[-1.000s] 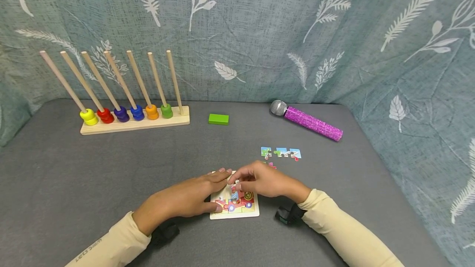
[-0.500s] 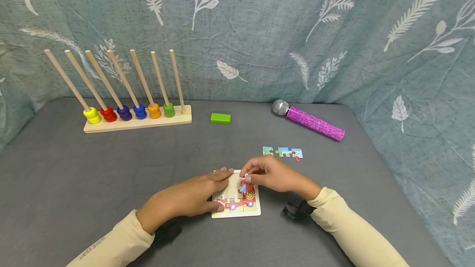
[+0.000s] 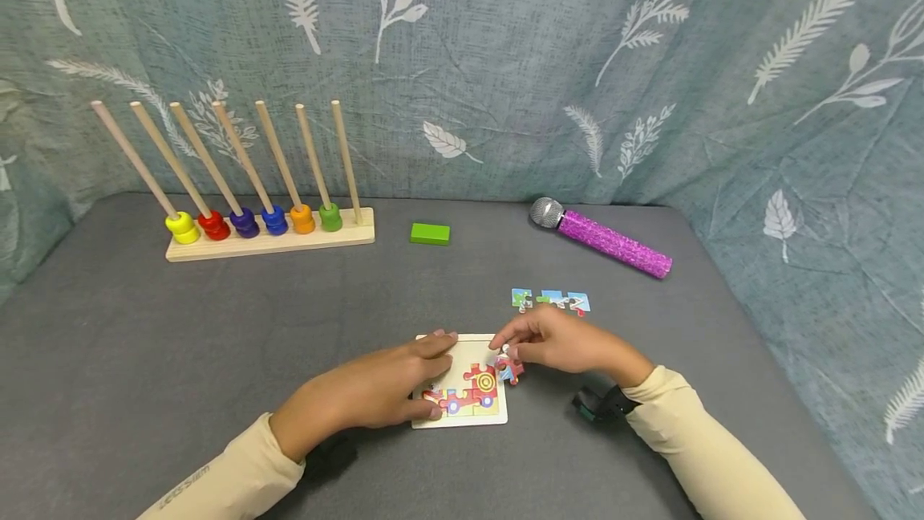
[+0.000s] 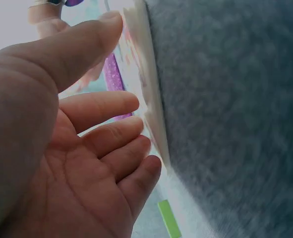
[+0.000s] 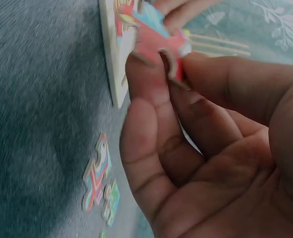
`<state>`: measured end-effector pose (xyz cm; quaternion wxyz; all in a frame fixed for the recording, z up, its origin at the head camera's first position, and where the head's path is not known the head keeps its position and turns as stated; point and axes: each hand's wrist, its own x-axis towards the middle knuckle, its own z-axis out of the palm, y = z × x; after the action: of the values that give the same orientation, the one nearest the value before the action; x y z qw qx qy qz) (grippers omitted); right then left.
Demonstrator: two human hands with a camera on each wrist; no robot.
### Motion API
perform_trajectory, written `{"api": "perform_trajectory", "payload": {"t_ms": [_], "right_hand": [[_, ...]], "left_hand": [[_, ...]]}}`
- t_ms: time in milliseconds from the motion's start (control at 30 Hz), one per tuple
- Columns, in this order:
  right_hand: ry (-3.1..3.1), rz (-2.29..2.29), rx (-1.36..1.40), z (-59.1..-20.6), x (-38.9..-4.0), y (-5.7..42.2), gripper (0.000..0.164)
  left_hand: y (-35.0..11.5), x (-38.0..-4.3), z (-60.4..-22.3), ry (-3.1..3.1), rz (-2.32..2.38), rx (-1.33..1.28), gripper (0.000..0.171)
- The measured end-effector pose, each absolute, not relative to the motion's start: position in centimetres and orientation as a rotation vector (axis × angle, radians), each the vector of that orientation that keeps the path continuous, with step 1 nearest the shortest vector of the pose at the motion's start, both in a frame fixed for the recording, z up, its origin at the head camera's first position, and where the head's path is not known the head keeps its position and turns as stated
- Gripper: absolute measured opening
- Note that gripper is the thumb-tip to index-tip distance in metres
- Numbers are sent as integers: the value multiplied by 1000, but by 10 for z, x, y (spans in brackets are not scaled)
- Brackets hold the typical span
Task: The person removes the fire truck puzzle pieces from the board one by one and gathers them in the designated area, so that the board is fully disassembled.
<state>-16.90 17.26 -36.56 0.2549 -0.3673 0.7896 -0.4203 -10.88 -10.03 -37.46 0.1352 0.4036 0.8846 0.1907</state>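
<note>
A square wooden puzzle tray (image 3: 462,423) lies on the grey table, with joined pieces of a red vehicle (image 3: 472,392) along its bottom and right side. My left hand (image 3: 375,383) rests on the tray's left side, fingers extended along the rim and thumb at the lower left corner. In the left wrist view its fingers look straight and hold nothing. My right hand (image 3: 570,343) pinches a red and blue puzzle piece (image 3: 509,367) between thumb and fingers, at the tray's right edge. The right wrist view shows that piece (image 5: 153,42) raised and tilted.
Several loose puzzle pieces (image 3: 552,298) lie beyond my right hand, partly covered by it. Farther back are a green block (image 3: 430,233), a glittery purple microphone (image 3: 613,243) and a wooden peg stand (image 3: 270,243) with coloured rings. A patterned cloth (image 3: 462,62) hangs behind the table.
My right hand has moved right, carrying the pinched puzzle piece from above the tray's middle to its right edge. My left hand stays on the tray.
</note>
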Motion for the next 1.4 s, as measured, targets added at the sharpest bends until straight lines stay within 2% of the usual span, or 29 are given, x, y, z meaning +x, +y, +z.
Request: {"api": "perform_trajectory", "payload": {"t_ms": [267, 767, 1400], "right_hand": [[2148, -1240, -934, -365, -175, 181, 15], [2366, -1197, -882, -368, -185, 203, 22], [2390, -1198, -756, -373, -195, 228, 21]], "left_hand": [[-100, -108, -378, 2528, 599, 1227, 61], [-100, -106, -377, 2511, 589, 1211, 61], [-99, -108, -377, 2480, 566, 1186, 63]]}}
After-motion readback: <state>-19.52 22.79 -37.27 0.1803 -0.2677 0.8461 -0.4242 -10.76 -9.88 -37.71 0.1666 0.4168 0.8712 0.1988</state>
